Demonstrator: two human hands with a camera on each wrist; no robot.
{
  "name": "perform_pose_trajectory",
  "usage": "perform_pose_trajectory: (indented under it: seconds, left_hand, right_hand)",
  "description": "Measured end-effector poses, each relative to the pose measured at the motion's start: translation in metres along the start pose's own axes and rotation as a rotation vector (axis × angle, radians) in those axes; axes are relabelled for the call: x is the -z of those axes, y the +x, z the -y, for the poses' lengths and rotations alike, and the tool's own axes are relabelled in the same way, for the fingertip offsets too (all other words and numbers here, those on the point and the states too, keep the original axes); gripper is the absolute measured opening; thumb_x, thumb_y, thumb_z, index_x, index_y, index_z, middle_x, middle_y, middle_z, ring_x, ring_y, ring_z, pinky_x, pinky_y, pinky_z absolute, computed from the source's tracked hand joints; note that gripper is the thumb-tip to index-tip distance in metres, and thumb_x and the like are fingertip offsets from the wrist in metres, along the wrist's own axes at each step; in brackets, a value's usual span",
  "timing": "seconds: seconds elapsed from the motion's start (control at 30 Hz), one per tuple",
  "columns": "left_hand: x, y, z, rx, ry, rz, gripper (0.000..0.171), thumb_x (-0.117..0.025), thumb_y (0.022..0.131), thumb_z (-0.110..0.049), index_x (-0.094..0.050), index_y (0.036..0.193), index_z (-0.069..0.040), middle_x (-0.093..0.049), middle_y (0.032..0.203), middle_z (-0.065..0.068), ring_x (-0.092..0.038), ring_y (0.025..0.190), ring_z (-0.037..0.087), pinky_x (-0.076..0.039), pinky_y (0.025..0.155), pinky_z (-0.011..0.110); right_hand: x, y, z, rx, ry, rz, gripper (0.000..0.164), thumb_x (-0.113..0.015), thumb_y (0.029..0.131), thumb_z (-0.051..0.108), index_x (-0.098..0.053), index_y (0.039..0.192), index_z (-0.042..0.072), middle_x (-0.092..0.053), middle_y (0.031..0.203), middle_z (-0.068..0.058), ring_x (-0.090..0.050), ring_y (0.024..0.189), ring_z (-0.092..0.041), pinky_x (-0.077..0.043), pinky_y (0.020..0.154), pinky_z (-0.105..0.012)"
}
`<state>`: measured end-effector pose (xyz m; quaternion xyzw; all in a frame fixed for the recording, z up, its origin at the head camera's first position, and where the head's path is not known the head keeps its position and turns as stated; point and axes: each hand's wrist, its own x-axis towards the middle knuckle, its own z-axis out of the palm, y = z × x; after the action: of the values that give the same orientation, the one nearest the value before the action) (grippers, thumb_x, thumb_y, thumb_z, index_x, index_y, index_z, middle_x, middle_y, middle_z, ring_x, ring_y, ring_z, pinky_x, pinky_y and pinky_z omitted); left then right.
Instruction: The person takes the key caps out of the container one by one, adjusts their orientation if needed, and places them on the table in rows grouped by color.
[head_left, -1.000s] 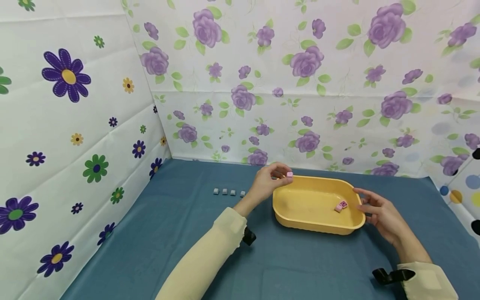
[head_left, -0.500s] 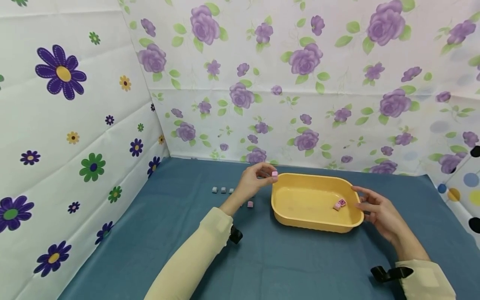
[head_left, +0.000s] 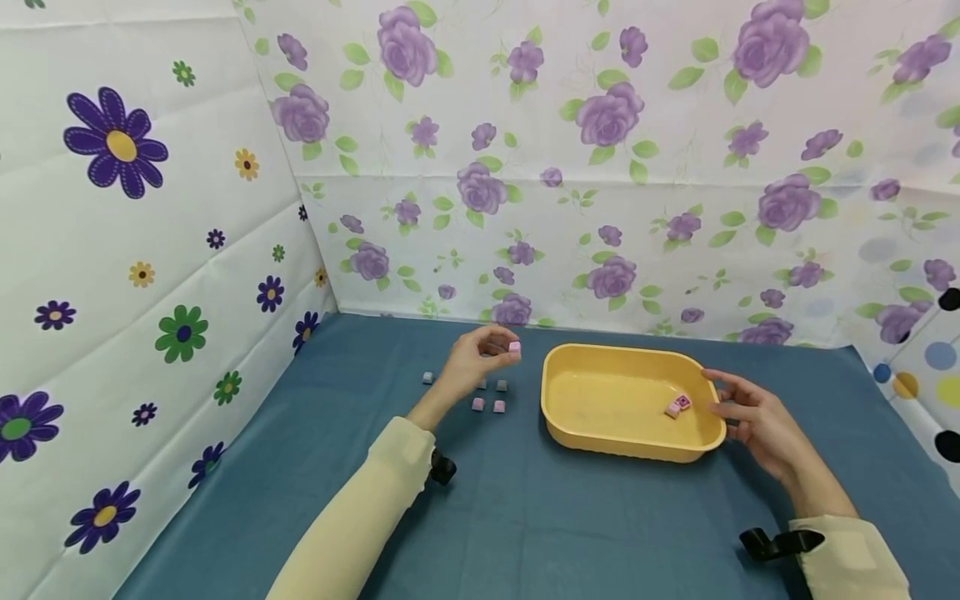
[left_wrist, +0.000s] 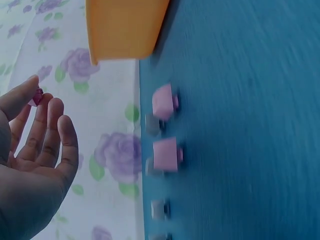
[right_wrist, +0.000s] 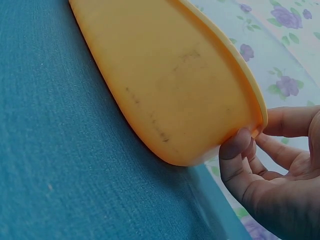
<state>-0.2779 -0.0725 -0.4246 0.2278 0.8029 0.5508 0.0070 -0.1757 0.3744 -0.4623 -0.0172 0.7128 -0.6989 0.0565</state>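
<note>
My left hand (head_left: 471, 360) pinches a pink keycap (head_left: 514, 347) between thumb and fingertips, raised above the cloth left of the yellow tray (head_left: 600, 446). In the left wrist view the other fingers of that hand are loosely bent, and the held keycap (left_wrist: 36, 96) is partly covered by them. Two pink keycaps (head_left: 499, 407) stand on the cloth below the hand, in front of a row of grey-white keycaps (head_left: 502, 386) partly hidden by it. My right hand (head_left: 761, 429) holds the tray's right end, with fingers and thumb at the rim (right_wrist: 257, 100).
Inside the tray, two pink keycaps (head_left: 672, 410) lie near the right end, one showing its underside. A blue cloth (head_left: 570, 533) covers the table. Flowered sheets (head_left: 555, 250) hang behind and on the left.
My left hand has moved left, from over the tray's left rim to above the keycaps, still pinching the pink keycap. The right hand stays at the tray's right end.
</note>
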Motion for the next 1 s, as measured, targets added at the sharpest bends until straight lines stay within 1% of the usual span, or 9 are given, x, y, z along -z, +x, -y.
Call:
perform_pose_trajectory:
  seconds: [0.13, 0.27, 0.43, 0.53, 0.67, 0.77, 0.9, 1.0]
  left_hand:
    - [0.012, -0.003, 0.005, 0.019, 0.022, 0.002, 0.028, -0.079, 0.096, -0.022, -0.072, 0.122, -0.013, -0.072, 0.112, 0.007, -0.068, 0.100, 0.024, -0.059, 0.086, 0.040]
    - [0.026, -0.007, 0.010, 0.026, 0.016, 0.016, 0.028, -0.078, 0.097, -0.019, -0.072, 0.122, -0.011, -0.072, 0.113, 0.009, -0.069, 0.100, 0.026, -0.059, 0.086, 0.044]
    - [0.041, -0.014, 0.015, 0.040, 0.012, 0.025, 0.026, -0.077, 0.097, -0.016, -0.071, 0.122, -0.008, -0.071, 0.112, 0.011, -0.068, 0.099, 0.027, -0.058, 0.086, 0.043]
    - [0.049, -0.016, 0.018, 0.049, 0.011, 0.022, 0.026, -0.076, 0.097, -0.015, -0.070, 0.122, -0.007, -0.071, 0.111, 0.012, -0.067, 0.099, 0.028, -0.057, 0.087, 0.046]
    - [0.054, -0.019, 0.021, 0.056, -0.003, 0.024, 0.027, -0.076, 0.097, -0.015, -0.070, 0.122, -0.007, -0.071, 0.112, 0.013, -0.067, 0.099, 0.029, -0.055, 0.090, 0.057]
    - [0.056, -0.020, 0.022, 0.068, -0.009, 0.028, 0.027, -0.077, 0.097, -0.015, -0.070, 0.122, -0.007, -0.070, 0.112, 0.012, -0.067, 0.098, 0.029, -0.054, 0.091, 0.061]
    - [0.058, -0.022, 0.023, 0.080, 0.005, 0.028, 0.027, -0.077, 0.097, -0.015, -0.070, 0.122, -0.008, -0.070, 0.112, 0.013, -0.067, 0.099, 0.030, -0.054, 0.092, 0.061]
    - [0.058, -0.023, 0.023, 0.081, 0.027, 0.020, 0.026, -0.077, 0.097, -0.015, -0.071, 0.121, -0.007, -0.070, 0.111, 0.013, -0.067, 0.099, 0.029, -0.055, 0.091, 0.058]
  right_hand:
    - [0.000, 0.000, 0.000, -0.003, 0.001, -0.003, 0.055, -0.061, 0.105, 0.005, -0.045, 0.158, 0.011, -0.050, 0.106, 0.001, -0.058, 0.079, -0.012, -0.059, 0.069, -0.028]
    - [-0.001, 0.000, 0.000, -0.004, 0.002, -0.004, 0.055, -0.060, 0.105, 0.006, -0.045, 0.158, 0.011, -0.050, 0.106, 0.001, -0.058, 0.081, -0.013, -0.059, 0.070, -0.029]
    - [0.000, 0.000, 0.000, -0.006, -0.002, -0.002, 0.055, -0.061, 0.105, 0.006, -0.045, 0.158, 0.012, -0.050, 0.107, 0.001, -0.057, 0.081, -0.013, -0.059, 0.070, -0.029]
    - [0.001, 0.000, 0.001, -0.009, -0.003, -0.003, 0.055, -0.061, 0.106, 0.006, -0.045, 0.158, 0.012, -0.050, 0.108, 0.000, -0.057, 0.083, -0.012, -0.059, 0.070, -0.029]
    - [0.001, -0.001, 0.001, -0.012, -0.007, -0.007, 0.056, -0.063, 0.105, 0.008, -0.045, 0.158, 0.013, -0.051, 0.110, -0.001, -0.056, 0.088, -0.013, -0.059, 0.072, -0.029]
    - [0.001, -0.001, 0.001, -0.017, -0.014, -0.010, 0.057, -0.064, 0.105, 0.009, -0.044, 0.158, 0.012, -0.050, 0.109, -0.001, -0.057, 0.087, -0.013, -0.059, 0.072, -0.029]
    - [0.000, -0.001, 0.001, -0.020, -0.011, -0.010, 0.057, -0.063, 0.105, 0.008, -0.044, 0.158, 0.012, -0.050, 0.108, -0.001, -0.057, 0.086, -0.014, -0.059, 0.072, -0.030]
    - [0.001, -0.001, 0.001, -0.018, -0.004, -0.010, 0.056, -0.062, 0.105, 0.008, -0.044, 0.158, 0.012, -0.050, 0.108, -0.001, -0.058, 0.086, -0.015, -0.060, 0.072, -0.030]
